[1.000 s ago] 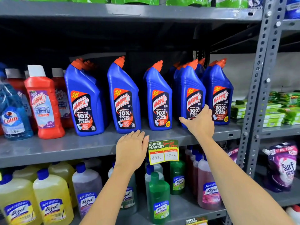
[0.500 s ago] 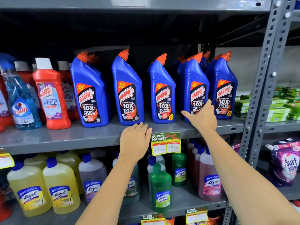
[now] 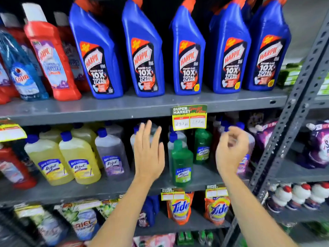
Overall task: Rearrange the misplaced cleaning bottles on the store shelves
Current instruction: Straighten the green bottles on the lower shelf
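Head view, the only one going: both bare hands are up in front of the middle shelf and neither one holds a thing. The left hand (image 3: 148,154) is flat, fingers straight and spread a little, palm turned to the bottles. The right hand (image 3: 231,150) is loosely curled, fingers bent inward around empty air, blurred with motion.

Take the price tag (image 3: 189,117) hanging off the grey shelf edge (image 3: 89,111) as the marker. Above it stands a row of five blue Harpic bottles (image 3: 188,52), upright, orange caps cut off by the top of the frame. Far left of the tag on that same level are a red Harpic bottle (image 3: 51,59) and a blue Colin bottle (image 3: 23,72), both leaning in the wide lens.

Just below the tag, a green Lizol bottle (image 3: 181,163) stands at the front of the shelf, right between the two hands, with a second green bottle (image 3: 203,145) behind it. Below and left of the tag sit two yellow Lizol bottles (image 3: 78,157) side by side, then a purple-grey Lizol bottle (image 3: 111,152) beside them. Lower down under the tag, orange Tide pouches (image 3: 179,207) line the next shelf
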### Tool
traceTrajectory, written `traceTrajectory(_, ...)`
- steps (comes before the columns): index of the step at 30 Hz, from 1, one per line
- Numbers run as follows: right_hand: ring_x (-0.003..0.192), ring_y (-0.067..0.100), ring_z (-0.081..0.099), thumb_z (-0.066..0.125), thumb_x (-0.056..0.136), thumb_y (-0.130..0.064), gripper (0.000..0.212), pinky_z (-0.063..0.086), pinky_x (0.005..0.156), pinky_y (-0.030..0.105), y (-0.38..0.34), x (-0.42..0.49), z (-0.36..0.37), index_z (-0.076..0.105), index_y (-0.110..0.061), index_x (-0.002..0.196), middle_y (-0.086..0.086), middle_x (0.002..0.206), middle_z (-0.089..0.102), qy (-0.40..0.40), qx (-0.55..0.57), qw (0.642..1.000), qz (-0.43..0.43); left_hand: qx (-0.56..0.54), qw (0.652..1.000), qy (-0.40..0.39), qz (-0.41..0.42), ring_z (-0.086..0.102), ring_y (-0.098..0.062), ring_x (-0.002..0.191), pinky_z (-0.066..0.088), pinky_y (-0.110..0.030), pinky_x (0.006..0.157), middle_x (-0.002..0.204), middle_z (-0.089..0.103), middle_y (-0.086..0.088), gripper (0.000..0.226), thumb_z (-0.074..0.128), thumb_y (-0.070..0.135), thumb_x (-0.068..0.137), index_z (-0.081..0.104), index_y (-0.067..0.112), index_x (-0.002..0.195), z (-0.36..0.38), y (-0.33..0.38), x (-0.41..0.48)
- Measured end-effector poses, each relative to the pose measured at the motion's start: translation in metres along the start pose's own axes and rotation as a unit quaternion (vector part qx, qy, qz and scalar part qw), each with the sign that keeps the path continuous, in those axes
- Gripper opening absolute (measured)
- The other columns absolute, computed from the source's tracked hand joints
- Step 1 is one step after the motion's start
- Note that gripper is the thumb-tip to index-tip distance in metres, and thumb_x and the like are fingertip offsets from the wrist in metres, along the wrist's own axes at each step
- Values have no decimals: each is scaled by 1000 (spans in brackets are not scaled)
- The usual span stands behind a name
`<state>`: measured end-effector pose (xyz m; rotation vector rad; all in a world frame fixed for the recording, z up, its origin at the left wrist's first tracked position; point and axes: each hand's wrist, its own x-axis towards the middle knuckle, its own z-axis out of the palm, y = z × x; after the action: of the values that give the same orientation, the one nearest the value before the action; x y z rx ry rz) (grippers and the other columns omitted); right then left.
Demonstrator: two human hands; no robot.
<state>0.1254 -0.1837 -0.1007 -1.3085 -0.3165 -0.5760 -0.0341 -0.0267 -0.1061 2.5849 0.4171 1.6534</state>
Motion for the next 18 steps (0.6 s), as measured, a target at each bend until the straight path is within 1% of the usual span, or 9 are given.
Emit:
traceTrajectory(1, 84, 27, 61, 56, 83, -26, 23, 53, 83, 48, 12, -18, -1, 58, -21, 104, 5, 95, 61, -41, -12, 999, 23, -12, 999, -37, -9, 27, -38, 140, 22, -48, 114, 148, 38, -23, 42, 43, 16, 95, 51, 2, 134, 6, -4, -22)
traceTrajectory(3, 92, 28, 60, 59, 79, -37, 37, 52, 85, 43, 33, -51, -2, 57, -19, 111, 3, 100, 57, -139, -57, 987, 60, -21, 989, -145, -37, 33, -35, 137, 25, -44, 113, 148, 39, -17, 43, 39, 20, 97, 51, 5, 135, 20, -14, -70)
traceTrajectory(5, 108, 27, 58, 71, 79, -38, 58, 49, 95, 40, 49, -78, -2, 52, -13, 128, 2, 114, 52, -245, -123, 958, 86, 4, 965, -259, -49, 34, -32, 137, 31, -46, 111, 152, 35, -10, 45, 35, 27, 99, 50, 9, 137, 33, -25, -113)
traceTrajectory(6, 118, 27, 54, 77, 79, -36, 71, 45, 101, 37, 53, -87, -1, 47, -11, 137, 4, 122, 49, -288, -151, 940, 105, 21, 951, -305, -52, 34, -31, 138, 36, -48, 108, 154, 32, -9, 47, 34, 30, 99, 49, 11, 138, 38, -30, -130)
traceTrajectory(8, 133, 22, 44, 83, 75, -37, 93, 38, 108, 32, 59, -102, 0, 33, -12, 149, 7, 138, 43, -344, -184, 909, 149, 51, 923, -376, -59, 34, -31, 138, 40, -50, 105, 156, 28, -13, 51, 32, 36, 97, 48, 11, 139, 44, -40, -154)
traceTrajectory(10, 134, 22, 44, 85, 70, -43, 102, 41, 110, 39, 64, -111, 2, 30, -16, 151, 6, 139, 44, -349, -209, 899, 163, 75, 902, -420, -62, 37, -34, 136, 40, -51, 104, 155, 29, -17, 55, 31, 41, 95, 50, 10, 137, 49, -49, -171)
traceTrajectory(13, 130, 25, 48, 86, 61, -54, 108, 47, 104, 46, 70, -117, 10, 31, -19, 148, 5, 133, 49, -329, -255, 894, 164, 99, 877, -465, -62, 44, -35, 132, 43, -51, 101, 148, 40, -18, 59, 31, 45, 93, 52, 10, 135, 55, -60, -185)
traceTrajectory(15, 128, 25, 48, 86, 58, -55, 110, 49, 100, 48, 73, -118, 18, 31, -19, 146, 4, 131, 50, -322, -275, 890, 169, 105, 872, -474, -64, 47, -34, 129, 43, -50, 101, 143, 48, -17, 61, 31, 48, 91, 51, 11, 136, 58, -65, -190)
traceTrajectory(18, 125, 26, 52, 89, 59, -52, 110, 52, 96, 47, 77, -122, 30, 29, -19, 145, 4, 133, 52, -310, -287, 888, 184, 104, 871, -476, -62, 45, -33, 131, 40, -49, 104, 143, 48, -14, 62, 30, 48, 91, 46, 13, 139, 60, -68, -191)
